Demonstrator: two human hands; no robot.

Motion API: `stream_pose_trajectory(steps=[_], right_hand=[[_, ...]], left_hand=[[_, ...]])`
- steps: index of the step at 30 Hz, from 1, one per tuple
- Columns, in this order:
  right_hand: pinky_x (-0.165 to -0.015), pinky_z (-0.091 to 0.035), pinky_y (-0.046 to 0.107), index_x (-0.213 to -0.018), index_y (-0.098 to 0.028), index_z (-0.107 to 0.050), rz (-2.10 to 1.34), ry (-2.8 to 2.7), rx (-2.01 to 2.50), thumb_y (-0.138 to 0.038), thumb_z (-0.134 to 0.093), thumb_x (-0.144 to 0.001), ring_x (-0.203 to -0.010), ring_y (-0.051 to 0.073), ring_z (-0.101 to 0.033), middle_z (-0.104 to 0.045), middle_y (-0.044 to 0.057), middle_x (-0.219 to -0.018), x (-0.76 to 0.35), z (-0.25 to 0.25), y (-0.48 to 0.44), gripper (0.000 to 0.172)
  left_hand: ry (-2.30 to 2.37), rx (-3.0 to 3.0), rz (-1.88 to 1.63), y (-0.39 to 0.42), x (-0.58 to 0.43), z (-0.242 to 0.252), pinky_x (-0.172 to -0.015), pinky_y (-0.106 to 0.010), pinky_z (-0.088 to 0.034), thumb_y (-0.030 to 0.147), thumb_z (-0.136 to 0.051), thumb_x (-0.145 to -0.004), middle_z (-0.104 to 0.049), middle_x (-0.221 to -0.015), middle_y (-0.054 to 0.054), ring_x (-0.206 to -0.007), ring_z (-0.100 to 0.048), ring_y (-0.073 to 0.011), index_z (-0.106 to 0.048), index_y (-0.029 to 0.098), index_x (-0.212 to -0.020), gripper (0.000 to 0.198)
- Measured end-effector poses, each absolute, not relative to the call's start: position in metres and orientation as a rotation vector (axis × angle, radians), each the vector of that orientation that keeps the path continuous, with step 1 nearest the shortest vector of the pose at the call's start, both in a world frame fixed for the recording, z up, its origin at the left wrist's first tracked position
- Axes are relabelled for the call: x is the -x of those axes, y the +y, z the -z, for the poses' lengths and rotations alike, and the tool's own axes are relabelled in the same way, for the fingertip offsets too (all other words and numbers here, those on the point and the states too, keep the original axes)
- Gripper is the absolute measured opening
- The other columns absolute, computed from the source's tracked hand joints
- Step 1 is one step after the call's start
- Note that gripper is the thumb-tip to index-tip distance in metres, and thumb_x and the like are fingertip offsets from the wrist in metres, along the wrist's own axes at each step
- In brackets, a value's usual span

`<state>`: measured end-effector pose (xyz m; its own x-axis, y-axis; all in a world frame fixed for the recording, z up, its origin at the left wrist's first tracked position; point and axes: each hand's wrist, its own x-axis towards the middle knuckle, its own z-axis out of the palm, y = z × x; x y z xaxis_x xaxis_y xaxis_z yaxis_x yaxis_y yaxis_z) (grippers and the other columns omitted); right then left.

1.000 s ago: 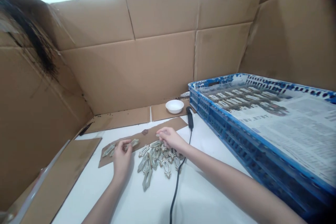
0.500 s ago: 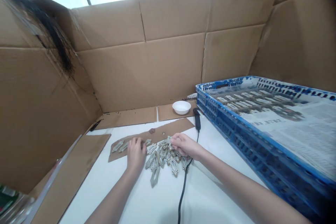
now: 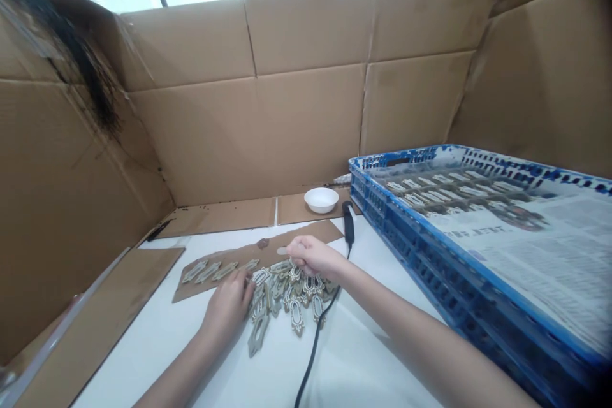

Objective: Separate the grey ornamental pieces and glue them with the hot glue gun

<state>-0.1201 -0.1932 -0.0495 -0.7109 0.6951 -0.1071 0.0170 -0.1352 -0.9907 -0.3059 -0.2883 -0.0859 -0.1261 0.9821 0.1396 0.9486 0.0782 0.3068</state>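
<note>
**Q:** Right hand (image 3: pixel 315 257)?
**A:** Closed, fingers pinching a pale stick (image 3: pixel 284 250) that points left. It sits just above the ornate plates (image 3: pixel 287 293), which lie in a loose heap under the palm.

**Q:** Left hand (image 3: pixel 227 309)?
**A:** Fingers curved down, touching the heap's left edge. Can't tell if it's gripping a plate or only resting there.

**Q:** What else is nearby?
**A:** Past the left fingers, a row of plates (image 3: pixel 208 271) lies on a cardboard strip (image 3: pixel 306 236). A brown lump (image 3: pixel 262 243) sits on the strip, ahead of the hands.

**Q:** Further out?
**A:** Ahead of the right hand, a white bowl (image 3: pixel 320 199) and a black corded handle (image 3: pixel 349 223). To its right, a blue crate (image 3: pixel 382 204) lined with newspaper (image 3: pixel 526 248) and holding more plates (image 3: pixel 430 188).
</note>
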Motion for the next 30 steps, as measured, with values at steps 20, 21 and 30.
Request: stream_pose_trajectory(steps=[20,21,30], right_hand=[[-0.030,-0.015,0.015,-0.056,-0.018,-0.032,-1.882,-1.784,0.832,-0.027,-0.050,-0.076,-0.030,0.001,-0.022,-0.033,-0.011,-0.041,0.120,0.052,-0.200,0.029],[-0.030,-0.015,0.015,-0.056,-0.018,-0.032,-1.885,-1.790,0.827,-0.027,-0.050,-0.076,-0.030,0.001,-0.022,-0.033,-0.011,-0.041,0.121,0.053,-0.200,0.028],[-0.031,-0.018,0.017,-0.062,-0.017,-0.042,-1.748,-1.875,0.884,-0.024,-0.044,-0.078,-0.029,0.003,-0.025,-0.036,-0.010,-0.042,0.128,0.066,-0.204,0.017]], left_hand=[[1.983,-1.760,-1.069,-0.290,0.300,0.088,-0.061,-0.025,-0.042,0.039,-0.043,-0.079,-0.060,-0.068,0.001,-0.061,-0.055,-0.0154,-0.055,0.021,-0.093,0.025],[1.938,-1.716,-1.118,-0.290,0.298,0.089,-0.063,-0.026,-0.043,0.039,-0.045,-0.078,-0.062,-0.073,0.000,-0.064,-0.056,-0.0157,-0.055,0.021,-0.094,0.026],[1.745,-1.531,-1.313,-0.296,0.286,0.088,-0.070,-0.029,-0.047,0.041,-0.049,-0.076,-0.065,-0.085,-0.005,-0.076,-0.061,-0.0197,-0.058,0.019,-0.092,0.029]])
